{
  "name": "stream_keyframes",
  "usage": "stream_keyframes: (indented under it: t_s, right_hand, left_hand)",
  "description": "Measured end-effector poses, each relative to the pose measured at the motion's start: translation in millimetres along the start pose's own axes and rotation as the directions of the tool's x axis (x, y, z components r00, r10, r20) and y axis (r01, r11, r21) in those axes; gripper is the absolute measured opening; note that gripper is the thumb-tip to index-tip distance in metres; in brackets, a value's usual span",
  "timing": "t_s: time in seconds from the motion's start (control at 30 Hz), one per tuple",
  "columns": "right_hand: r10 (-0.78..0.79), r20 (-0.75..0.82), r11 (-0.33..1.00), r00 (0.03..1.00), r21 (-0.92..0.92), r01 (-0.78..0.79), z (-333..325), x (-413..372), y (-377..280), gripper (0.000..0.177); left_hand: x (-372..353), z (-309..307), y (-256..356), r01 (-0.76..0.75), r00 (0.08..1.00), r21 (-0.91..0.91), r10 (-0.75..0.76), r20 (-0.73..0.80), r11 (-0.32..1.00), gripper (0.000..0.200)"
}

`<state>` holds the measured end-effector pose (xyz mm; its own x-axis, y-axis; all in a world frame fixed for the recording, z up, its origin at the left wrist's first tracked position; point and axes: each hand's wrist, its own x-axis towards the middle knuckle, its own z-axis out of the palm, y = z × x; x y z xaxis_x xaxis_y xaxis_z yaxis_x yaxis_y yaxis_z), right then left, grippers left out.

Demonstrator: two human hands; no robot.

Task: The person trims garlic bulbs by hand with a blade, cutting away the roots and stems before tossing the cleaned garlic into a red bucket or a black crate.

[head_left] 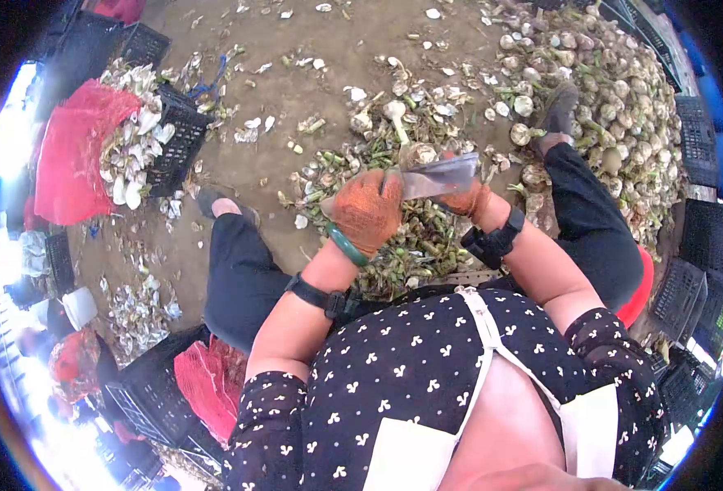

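Observation:
Both my hands wear orange gloves and meet over a heap of cut garlic stalks [419, 254] between my legs. My left hand [367, 211] is closed around a garlic stem, or a tool handle; its grip hides which. A broad metal blade [442, 177] stretches from beside it toward my right hand [465, 196], which is partly hidden behind the blade with its fingers bent. Just above the blade is a garlic bulb [419, 154], and a second bulb with its stem [396, 112] lies beyond it.
A large pile of garlic bulbs [623, 123] fills the right side, beside my shoe [560, 110]. At the left, a black crate [180, 135] holds pale garlic next to a red mesh sack [83, 155]. More black crates [679, 299] stand at the right edge. Peelings litter the floor.

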<state>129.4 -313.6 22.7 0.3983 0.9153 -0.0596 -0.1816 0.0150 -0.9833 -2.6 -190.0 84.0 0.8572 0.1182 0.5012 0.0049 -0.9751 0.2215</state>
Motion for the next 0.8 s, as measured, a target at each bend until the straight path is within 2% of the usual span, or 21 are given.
stream_keyframes:
  t_s: [0.03,0.07,0.1,0.17,0.2,0.23,0.27,0.3,0.33,0.4,0.43,0.47,0.53,0.57,0.6,0.67,0.73,0.77,0.8]
  right_hand:
    - [-0.161,0.036,0.945,0.986,-0.284,0.164,4.8,-1.3,-7.7,0.023]
    - [-0.159,0.035,0.947,0.987,-0.276,0.162,6.6,-2.1,-0.4,0.023]
    - [-0.111,-0.003,0.970,0.994,-0.217,0.108,8.2,-0.8,3.8,0.024]
    - [-0.049,-0.079,0.998,0.996,0.031,0.051,10.0,-3.8,10.9,0.028]
    - [-0.046,-0.081,0.998,0.996,0.030,0.049,12.7,-4.7,-0.3,0.028]
    - [0.057,-0.108,0.997,0.993,0.053,-0.051,16.8,-6.9,-15.5,0.030]
    - [0.154,-0.126,0.987,0.980,0.072,-0.146,20.8,-7.6,-35.4,0.032]
    - [-0.060,-0.130,0.996,0.990,-0.075,0.051,31.4,-12.1,-61.0,0.038]
    - [-0.069,-0.152,0.997,0.986,-0.056,0.061,33.0,-9.6,-59.6,0.048]
    - [-0.034,-0.192,0.905,0.981,-0.422,-0.051,26.6,5.6,-61.9,0.059]
    - [-0.252,-0.233,0.534,0.939,-0.843,-0.066,23.4,7.3,-37.4,0.065]
    - [-0.255,-0.228,0.541,0.940,-0.839,-0.056,15.4,9.4,-16.3,0.065]
    - [0.003,-0.381,0.652,0.925,-0.700,-0.291,16.7,15.9,-7.7,0.067]
    - [0.100,-0.307,0.858,0.947,-0.456,-0.238,15.6,19.4,-4.1,0.067]
    - [0.059,-0.295,0.868,0.954,-0.457,-0.195,14.3,23.4,4.3,0.066]
    - [0.038,-0.335,0.922,0.941,-0.351,-0.162,17.9,32.3,23.3,0.066]
    - [0.082,-0.307,0.918,0.948,-0.347,-0.192,19.9,36.8,46.2,0.069]
    - [0.253,-0.344,0.745,0.904,-0.528,-0.409,21.1,34.7,58.2,0.072]
    - [0.394,-0.411,0.489,0.822,-0.663,-0.566,24.4,35.1,62.1,0.075]
  left_hand:
    - [-2.6,0.7,-1.0,0.029,0.999,-0.007,-0.028,0.034,1.000,0.013]
    - [-5.1,1.6,-1.9,0.056,0.996,-0.014,-0.055,0.065,0.998,0.015]
    - [-4.8,2.6,-0.8,0.063,0.996,0.009,-0.063,0.057,0.998,0.017]
    - [-5.9,3.2,-2.7,0.060,0.997,-0.022,-0.059,0.053,0.998,0.016]
    - [-4.7,3.5,-3.4,0.058,0.997,-0.054,-0.056,0.045,0.997,0.016]
    - [-16.1,14.7,-17.0,0.060,0.997,-0.058,-0.057,0.047,0.997,0.016]
    - [-33.8,34.2,-42.7,0.312,0.905,0.042,-0.310,0.292,0.949,0.016]
    - [-40.7,44.0,-61.6,0.514,0.698,0.195,-0.539,0.471,0.836,0.017]
    - [-39.2,40.1,-63.2,0.528,0.702,0.185,-0.549,0.455,0.829,0.017]
    - [-38.7,31.8,-64.3,0.582,0.571,0.299,-0.641,0.512,0.757,0.026]
    - [-44.6,35.1,-65.2,0.579,0.570,0.304,-0.642,0.513,0.756,0.026]
    - [-53.1,41.9,-69.4,0.612,0.538,0.304,-0.665,0.518,0.731,0.030]
    - [-60.7,40.6,-69.5,0.658,0.480,0.316,-0.704,0.523,0.684,0.035]
    - [-63.4,40.7,-72.3,0.754,0.433,0.232,-0.730,0.530,0.615,0.037]
    - [-62.6,38.7,-73.6,0.834,0.383,0.146,-0.749,0.541,0.532,0.039]
    - [-62.3,41.2,-74.4,0.857,0.342,0.176,-0.789,0.510,0.485,0.037]
    - [-63.9,50.0,-77.4,0.890,0.346,0.102,-0.802,0.486,0.445,0.035]
    - [-66.3,60.8,-75.2,0.873,0.317,0.185,-0.812,0.490,0.452,0.036]
    - [-68.4,66.8,-71.4,0.872,0.306,0.196,-0.812,0.497,0.449,0.036]
